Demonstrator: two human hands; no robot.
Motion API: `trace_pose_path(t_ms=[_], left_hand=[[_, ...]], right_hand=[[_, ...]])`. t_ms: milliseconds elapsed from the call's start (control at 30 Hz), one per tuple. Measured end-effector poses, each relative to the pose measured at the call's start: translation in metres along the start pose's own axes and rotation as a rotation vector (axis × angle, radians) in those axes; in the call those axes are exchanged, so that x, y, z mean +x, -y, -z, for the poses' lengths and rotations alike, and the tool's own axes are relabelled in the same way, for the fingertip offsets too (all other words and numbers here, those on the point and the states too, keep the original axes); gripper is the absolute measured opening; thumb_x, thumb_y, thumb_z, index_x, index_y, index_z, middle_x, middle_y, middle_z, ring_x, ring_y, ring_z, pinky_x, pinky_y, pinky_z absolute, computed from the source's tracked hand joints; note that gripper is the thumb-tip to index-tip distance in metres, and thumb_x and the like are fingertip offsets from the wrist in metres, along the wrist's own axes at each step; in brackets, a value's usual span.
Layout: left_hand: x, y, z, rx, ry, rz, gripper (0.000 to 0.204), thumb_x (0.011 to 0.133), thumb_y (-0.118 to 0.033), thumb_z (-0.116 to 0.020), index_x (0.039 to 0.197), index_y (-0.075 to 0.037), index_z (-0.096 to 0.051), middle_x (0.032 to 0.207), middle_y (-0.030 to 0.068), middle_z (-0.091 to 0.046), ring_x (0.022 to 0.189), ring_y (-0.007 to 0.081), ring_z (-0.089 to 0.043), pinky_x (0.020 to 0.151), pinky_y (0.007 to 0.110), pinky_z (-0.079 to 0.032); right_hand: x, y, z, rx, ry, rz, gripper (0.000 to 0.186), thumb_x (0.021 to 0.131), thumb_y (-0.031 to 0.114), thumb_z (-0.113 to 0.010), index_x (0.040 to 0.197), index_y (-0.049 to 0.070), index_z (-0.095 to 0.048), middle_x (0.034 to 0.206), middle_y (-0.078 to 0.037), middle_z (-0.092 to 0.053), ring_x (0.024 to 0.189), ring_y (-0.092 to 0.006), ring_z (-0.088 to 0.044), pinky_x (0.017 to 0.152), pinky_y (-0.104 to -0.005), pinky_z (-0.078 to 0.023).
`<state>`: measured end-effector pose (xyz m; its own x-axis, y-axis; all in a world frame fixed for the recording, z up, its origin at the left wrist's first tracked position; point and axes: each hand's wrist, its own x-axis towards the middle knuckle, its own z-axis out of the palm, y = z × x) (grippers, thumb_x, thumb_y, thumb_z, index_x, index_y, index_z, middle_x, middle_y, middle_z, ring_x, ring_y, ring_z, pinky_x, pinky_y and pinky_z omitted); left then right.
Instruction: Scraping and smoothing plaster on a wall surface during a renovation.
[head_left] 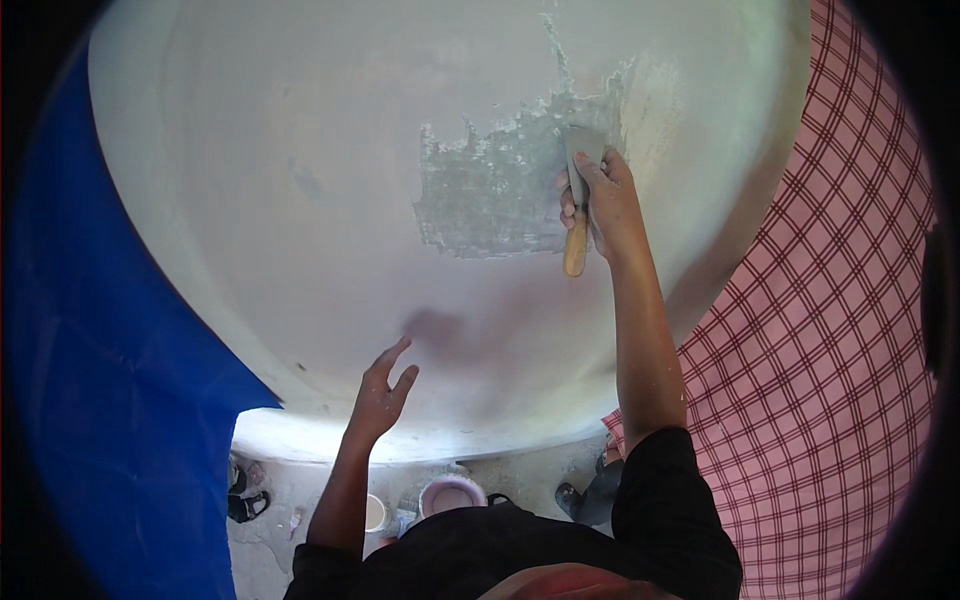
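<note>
A broad, pale, curved wall surface (300, 260) fills most of the head view. On its upper right part spreads a rough-edged grey patch of plaster (490, 190), with a thin streak running up from it. My right hand (615, 205) is closed round a putty knife (576, 245) with a wooden handle, gripping it around the metal blade, the handle pointing down. The blade lies against or just over the right end of the patch; I cannot tell which. Lower left, my left hand (382, 398) has its fingers apart and holds nothing, near the surface.
A blue sheet (110, 430) hangs at the left, a pink checked cloth (800, 420) at the right. On the floor below stand a pinkish bucket (450, 493), a small pale tub (376, 513) and a brush (406, 519). Dark footwear (248, 506) shows at lower left.
</note>
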<state>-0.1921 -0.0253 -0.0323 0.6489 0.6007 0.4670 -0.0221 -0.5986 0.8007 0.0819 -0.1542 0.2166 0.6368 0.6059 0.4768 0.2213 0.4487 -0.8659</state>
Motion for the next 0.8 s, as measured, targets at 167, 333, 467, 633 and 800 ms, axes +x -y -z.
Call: trace_pose_path(t_ms=[167, 333, 467, 633, 800], left_hand=[[0.049, -0.075, -0.012, -0.154, 0.096, -0.037, 0.042, 0.101, -0.023, -0.058, 0.137, -0.001, -0.055, 0.129, 0.0172, -0.064, 0.124, 0.0256, -0.059, 0.104, 0.037, -0.044], [0.102, -0.151, -0.056, -0.428, 0.03, -0.091, 0.033, 0.104, -0.025, -0.053, 0.122, 0.002, -0.062, 0.106, 0.01, -0.069, 0.104, 0.0172, -0.065, 0.093, 0.032, -0.05], [0.136, -0.17, -0.088, -0.585, 0.125, 0.085, 0.029, 0.107, -0.026, -0.049, 0.108, 0.001, -0.059, 0.083, 0.0048, -0.063, 0.065, 0.0093, -0.061, 0.056, 0.025, -0.047], [0.186, -0.173, -0.105, -0.693, -0.155, 0.027, 0.031, 0.107, -0.029, -0.049, 0.096, -0.001, -0.055, 0.07, 0.0071, -0.061, 0.047, 0.0116, -0.057, 0.041, 0.025, -0.044], [0.225, -0.199, -0.105, -0.668, -0.286, 0.1, 0.04, 0.106, -0.033, -0.05, 0.084, 0.0, -0.054, 0.057, 0.0089, -0.06, 0.038, 0.0122, -0.054, 0.034, 0.026, -0.041]], right_hand=[[0.001, 0.001, 0.003, -0.062, 0.066, 0.004, 0.019, 0.104, 0.021, -0.051, 0.102, 0.003, -0.049, 0.074, -0.008, -0.059, 0.056, -0.014, -0.055, 0.05, -0.0306, -0.048], [-0.039, -0.047, -0.008, -0.069, 0.083, 0.153, 0.021, 0.102, 0.02, -0.057, 0.095, 0.0, -0.057, 0.077, -0.004, -0.059, 0.07, -0.0095, -0.055, 0.063, -0.0263, -0.047], [-0.044, -0.066, -0.003, 0.058, 0.032, 0.069, 0.021, 0.102, 0.018, -0.059, 0.097, -0.002, -0.062, 0.082, -0.002, -0.058, 0.074, -0.0072, -0.052, 0.065, -0.0252, -0.044], [-0.016, -0.065, 0.01, 0.117, 0.121, 0.04, 0.021, 0.104, 0.015, -0.054, 0.111, -0.003, -0.061, 0.088, -0.007, -0.062, 0.081, -0.0137, -0.059, 0.074, -0.0274, -0.048], [0.008, -0.088, 0.045, -0.215, -0.042, 0.535, 0.024, 0.104, 0.016, -0.054, 0.117, -0.003, -0.059, 0.094, -0.009, -0.066, 0.084, -0.0189, -0.063, 0.08, -0.0298, -0.049]])
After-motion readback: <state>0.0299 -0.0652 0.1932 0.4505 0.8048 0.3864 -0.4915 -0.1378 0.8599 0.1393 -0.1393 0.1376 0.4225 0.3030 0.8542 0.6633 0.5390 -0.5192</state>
